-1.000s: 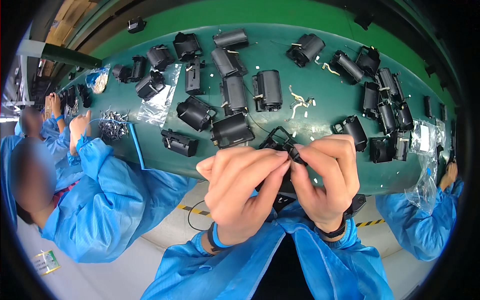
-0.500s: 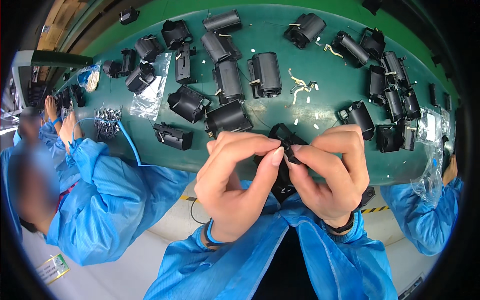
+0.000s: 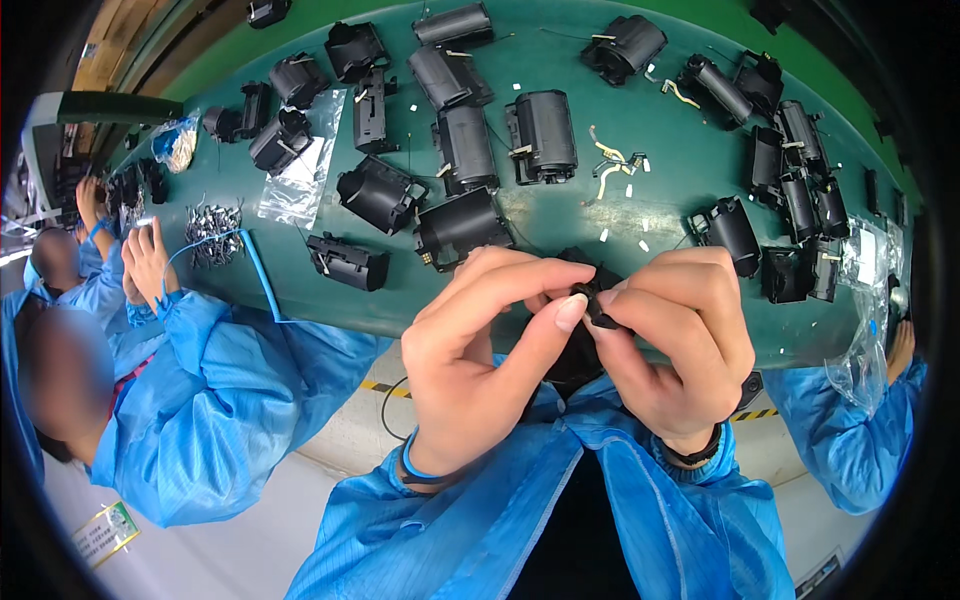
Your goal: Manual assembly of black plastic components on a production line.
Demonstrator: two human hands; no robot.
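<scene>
Thumb and fingertips of my left hand (image 3: 475,365) and my right hand (image 3: 680,345) meet in a pinch at the table's near edge. Between them is a small black plastic part (image 3: 597,310), mostly covered by the fingertips. Just behind and under the fingers shows a larger black plastic housing (image 3: 575,362), partly hidden, so I cannot tell whether the small part is joined to it. Beyond my left hand lies an open, curved black housing (image 3: 463,230). To the right of my right hand rests another black housing (image 3: 730,235).
Several more black housings (image 3: 543,137) spread over the green table (image 3: 640,300). Cream cables (image 3: 612,165) and small white pieces lie mid-table. At left are a plastic bag (image 3: 300,180) and a pile of small wired parts (image 3: 213,235). Co-workers in blue sleeves (image 3: 200,400) sit on both sides.
The view has shifted slightly, and both my hands appear a little farther right. They still pinch the small black part, while less of the black housing behind the fingers shows. The left co-worker's hands have moved.
</scene>
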